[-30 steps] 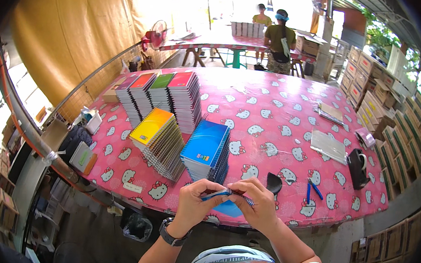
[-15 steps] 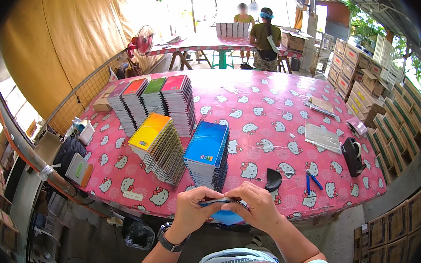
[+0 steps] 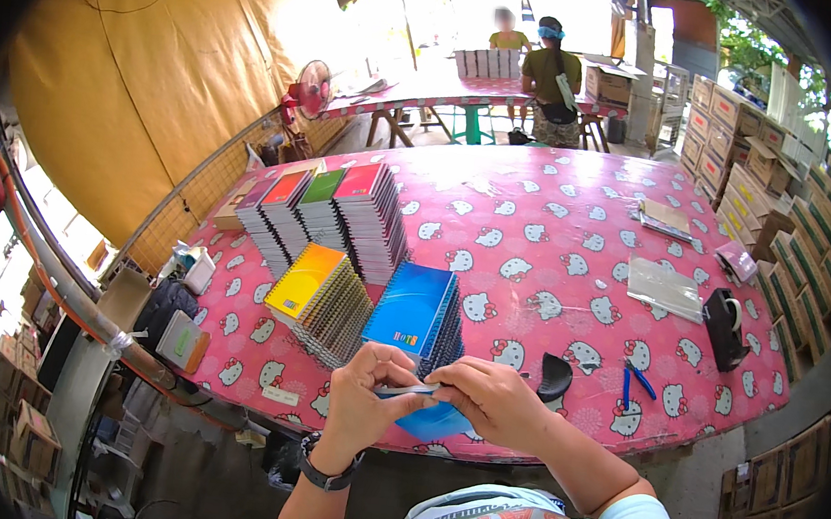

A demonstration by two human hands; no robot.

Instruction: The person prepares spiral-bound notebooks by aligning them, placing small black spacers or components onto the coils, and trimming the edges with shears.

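Note:
A blue-covered notebook [image 3: 433, 422] is held edge-up at the table's near edge, between both hands. My left hand [image 3: 364, 391] pinches its left part, thumb in front and fingers curled over the top. My right hand [image 3: 490, 397] is closed on the top edge, its fingertips close to the left hand's. The fingers hide most of that edge, and its binding cannot be made out. Just beyond stands a stack of blue spiral notebooks [image 3: 414, 304], with a yellow stack [image 3: 307, 280] to its left. Behind them rise pink [image 3: 361, 181], green [image 3: 323, 186], orange [image 3: 286, 186] and purple [image 3: 254, 194] stacks.
Right of my hands lie a black curved piece [image 3: 555, 379] and blue-handled pliers [image 3: 638, 381]. Farther right are clear plastic sheets [image 3: 665, 289] and a black tape dispenser [image 3: 723, 331]. Cartons [image 3: 711, 137] line the right side. Two people [image 3: 552, 79] are at the far table [image 3: 430, 99].
The view has shifted, so the table sits further right and lower. Both hands still grip the blue notebook; the right hand's fingers have moved in toward the left hand along the top edge.

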